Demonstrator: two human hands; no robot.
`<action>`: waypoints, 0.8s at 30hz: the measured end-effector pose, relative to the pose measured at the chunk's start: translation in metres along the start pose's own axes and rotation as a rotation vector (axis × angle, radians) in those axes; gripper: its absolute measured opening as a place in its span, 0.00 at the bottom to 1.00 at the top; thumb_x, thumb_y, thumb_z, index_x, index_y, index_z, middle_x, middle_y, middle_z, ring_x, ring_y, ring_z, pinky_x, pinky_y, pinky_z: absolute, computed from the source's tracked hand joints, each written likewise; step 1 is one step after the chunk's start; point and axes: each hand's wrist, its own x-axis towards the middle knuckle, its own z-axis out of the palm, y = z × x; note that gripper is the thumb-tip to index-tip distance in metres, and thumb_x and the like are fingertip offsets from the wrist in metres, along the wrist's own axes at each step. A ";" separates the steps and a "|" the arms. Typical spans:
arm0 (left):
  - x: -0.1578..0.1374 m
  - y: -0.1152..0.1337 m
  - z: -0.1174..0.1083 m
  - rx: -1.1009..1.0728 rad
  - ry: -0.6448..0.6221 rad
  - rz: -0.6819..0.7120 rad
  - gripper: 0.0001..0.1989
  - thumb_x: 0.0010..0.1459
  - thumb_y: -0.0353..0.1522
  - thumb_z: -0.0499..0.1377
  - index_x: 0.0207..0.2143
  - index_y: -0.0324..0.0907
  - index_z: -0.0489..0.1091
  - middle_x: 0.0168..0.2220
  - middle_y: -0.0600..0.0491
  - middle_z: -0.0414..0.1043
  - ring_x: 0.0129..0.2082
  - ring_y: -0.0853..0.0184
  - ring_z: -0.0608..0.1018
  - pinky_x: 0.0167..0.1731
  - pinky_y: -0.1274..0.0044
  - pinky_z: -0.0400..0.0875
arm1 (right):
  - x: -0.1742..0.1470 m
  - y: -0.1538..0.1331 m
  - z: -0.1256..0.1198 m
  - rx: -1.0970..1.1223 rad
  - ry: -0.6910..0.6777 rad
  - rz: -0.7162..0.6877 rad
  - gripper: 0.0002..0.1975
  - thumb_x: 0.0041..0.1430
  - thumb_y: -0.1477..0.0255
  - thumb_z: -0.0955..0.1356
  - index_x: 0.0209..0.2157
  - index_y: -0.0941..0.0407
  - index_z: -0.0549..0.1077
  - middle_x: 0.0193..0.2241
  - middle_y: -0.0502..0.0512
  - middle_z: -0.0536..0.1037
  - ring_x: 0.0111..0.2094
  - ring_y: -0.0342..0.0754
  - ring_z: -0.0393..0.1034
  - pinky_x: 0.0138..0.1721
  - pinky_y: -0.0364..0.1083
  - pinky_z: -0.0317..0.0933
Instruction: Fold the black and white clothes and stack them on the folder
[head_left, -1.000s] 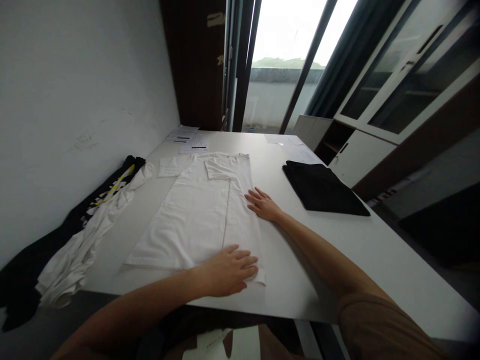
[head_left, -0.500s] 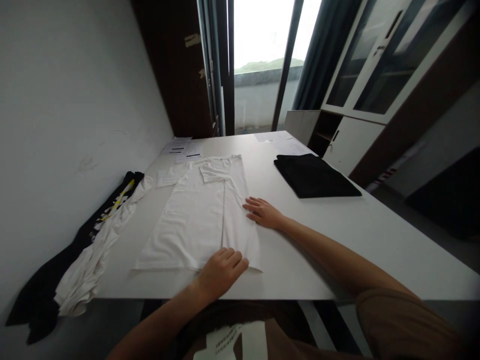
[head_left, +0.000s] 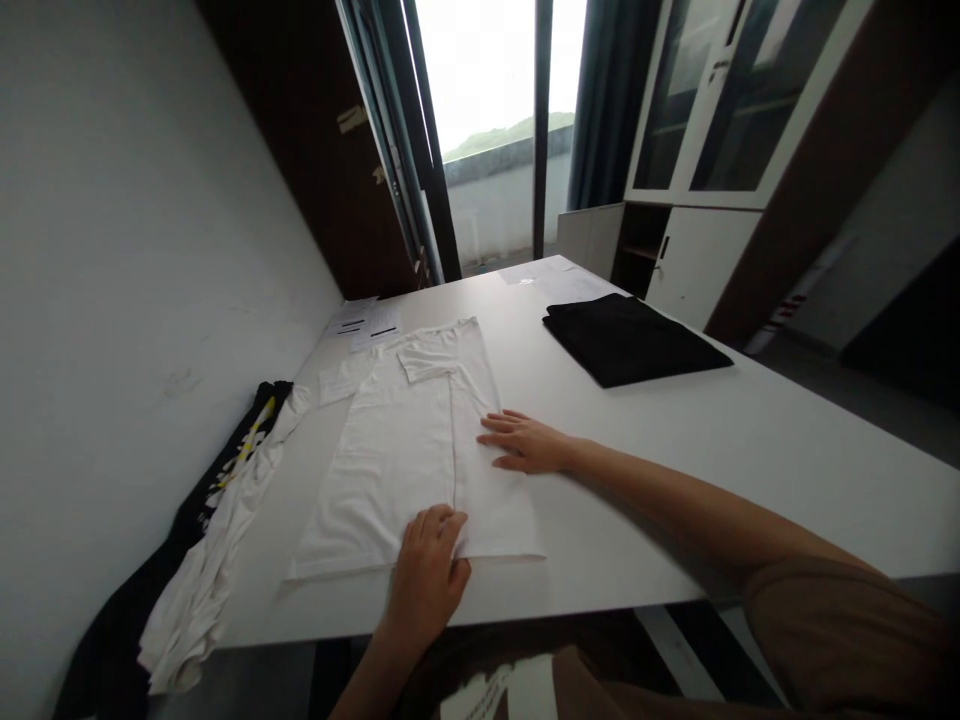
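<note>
A white T-shirt [head_left: 382, 450] lies spread on the white table, its right side folded inward with a short sleeve lying over the front. My left hand [head_left: 429, 560] rests on the shirt's lower hem, fingers slightly bent and thumb apart, beside the edge of the fold. With fingers spread, my right hand [head_left: 525, 442] lies flat on the right border of the folded side. Neither hand has cloth gripped in it.
A folded black cloth [head_left: 634, 340] lies at the right. White and black garments [head_left: 217, 540] are heaped along the wall, hanging over the table's left front edge. Paper sheets [head_left: 367, 325] lie at the far left. Cabinets [head_left: 705, 250] stand beyond the table.
My left hand has moved left along the hem and turned, its fingers now pointing away from me and less curled. My right hand still lies on the shirt's right side. The view has tilted.
</note>
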 end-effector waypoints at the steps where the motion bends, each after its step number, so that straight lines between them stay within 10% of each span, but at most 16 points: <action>1: -0.002 0.001 0.003 0.005 0.012 -0.041 0.26 0.55 0.21 0.56 0.56 0.43 0.68 0.51 0.46 0.69 0.52 0.55 0.70 0.55 0.60 0.67 | 0.001 -0.002 0.001 -0.014 0.010 0.013 0.29 0.69 0.54 0.66 0.67 0.49 0.67 0.68 0.61 0.63 0.69 0.61 0.55 0.70 0.62 0.44; 14: -0.019 0.020 0.019 -0.119 0.139 -0.013 0.14 0.53 0.22 0.54 0.38 0.45 0.72 0.34 0.50 0.73 0.36 0.58 0.74 0.39 0.66 0.68 | -0.002 -0.001 0.011 -0.152 0.041 0.266 0.29 0.70 0.55 0.66 0.67 0.51 0.67 0.70 0.65 0.58 0.72 0.66 0.44 0.69 0.67 0.45; 24: -0.025 -0.009 -0.004 0.019 -0.032 0.115 0.26 0.66 0.33 0.59 0.66 0.50 0.64 0.67 0.48 0.62 0.67 0.53 0.64 0.66 0.55 0.59 | 0.013 -0.068 0.016 0.073 -0.156 -0.040 0.36 0.72 0.48 0.61 0.73 0.51 0.56 0.73 0.62 0.48 0.74 0.58 0.40 0.72 0.62 0.34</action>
